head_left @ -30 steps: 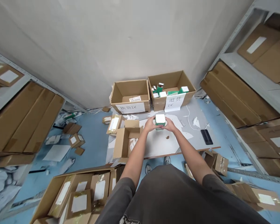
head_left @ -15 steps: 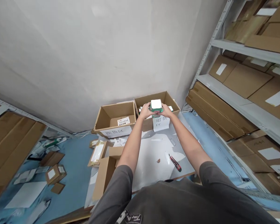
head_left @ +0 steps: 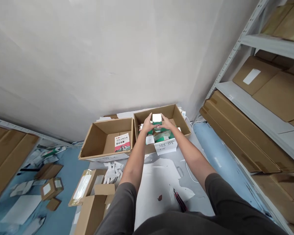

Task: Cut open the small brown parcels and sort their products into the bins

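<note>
A small green carton with a white top [head_left: 157,118] is held between my two hands, over the right cardboard box [head_left: 170,112]. My left hand [head_left: 147,124] grips its left side and my right hand [head_left: 166,123] its right side, fingers closed round it. Below, inside that box, lie several green and white cartons [head_left: 150,140]. A white paper sign [head_left: 165,147] with handwritten characters hangs on the front of the box. To the left stands another open cardboard box [head_left: 93,140] with a red and white book [head_left: 122,143] inside.
On the table [head_left: 149,182] lie a box cutter [head_left: 180,199], white paper scraps [head_left: 113,172] and a white cable [head_left: 191,173]. An opened carton [head_left: 91,212] and a taped parcel [head_left: 84,186] sit at the left. Shelves of boxes [head_left: 237,130] flank the right side; parcels [head_left: 52,188] litter the floor.
Both hands have carried the green carton forward from above the table to over the right box. The camera view has shifted, showing more of the book and the box cutter.
</note>
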A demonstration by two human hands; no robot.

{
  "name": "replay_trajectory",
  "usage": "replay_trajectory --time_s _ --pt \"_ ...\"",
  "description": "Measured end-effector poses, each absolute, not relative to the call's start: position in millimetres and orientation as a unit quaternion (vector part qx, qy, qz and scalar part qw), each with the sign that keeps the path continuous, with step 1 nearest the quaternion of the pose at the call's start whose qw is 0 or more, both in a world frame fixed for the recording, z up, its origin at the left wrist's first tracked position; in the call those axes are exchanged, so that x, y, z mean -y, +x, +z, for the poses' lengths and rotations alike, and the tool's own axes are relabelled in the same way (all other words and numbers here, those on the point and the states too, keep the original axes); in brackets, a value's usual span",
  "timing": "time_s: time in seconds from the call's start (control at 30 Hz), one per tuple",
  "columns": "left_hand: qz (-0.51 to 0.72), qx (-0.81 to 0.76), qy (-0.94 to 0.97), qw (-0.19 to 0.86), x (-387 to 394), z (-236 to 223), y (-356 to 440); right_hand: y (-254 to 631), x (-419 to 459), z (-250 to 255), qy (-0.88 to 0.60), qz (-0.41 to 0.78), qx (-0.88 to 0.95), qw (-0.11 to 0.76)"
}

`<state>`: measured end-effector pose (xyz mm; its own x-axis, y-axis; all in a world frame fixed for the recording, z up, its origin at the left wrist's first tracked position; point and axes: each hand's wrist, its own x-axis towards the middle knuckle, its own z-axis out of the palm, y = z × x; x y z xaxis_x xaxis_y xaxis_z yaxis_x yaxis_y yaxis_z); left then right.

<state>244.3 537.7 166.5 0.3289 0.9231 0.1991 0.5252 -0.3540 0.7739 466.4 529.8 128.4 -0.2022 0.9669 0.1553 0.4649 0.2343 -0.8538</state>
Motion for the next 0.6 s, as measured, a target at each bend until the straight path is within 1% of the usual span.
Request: replay_trajectory --time_s 0.13,0.23,0.43,0.6 --pt "0.325 -0.512 0.736 0.301 -524.5 146.4 220.4 462.5 -521.6 115.8 -0.521 0.369 0.681 0.358" --pt "0.33 -0.534 0.72 0.295 -504.7 143.4 198.8 460.8 -503.5 119.2 -0.517 0.361 0.688 0.359" --pt "0.349 -0.538 0.729 0.241 -449.8 171.5 144.2 438.5 -472.1 145.8 -0.5 0.285 0.736 0.357" --pt "0.354 -0.56 0.725 0.187 -380.1 194.1 69.7 391.0 -440.0 166.6 -0.465 0.211 0.781 0.36"
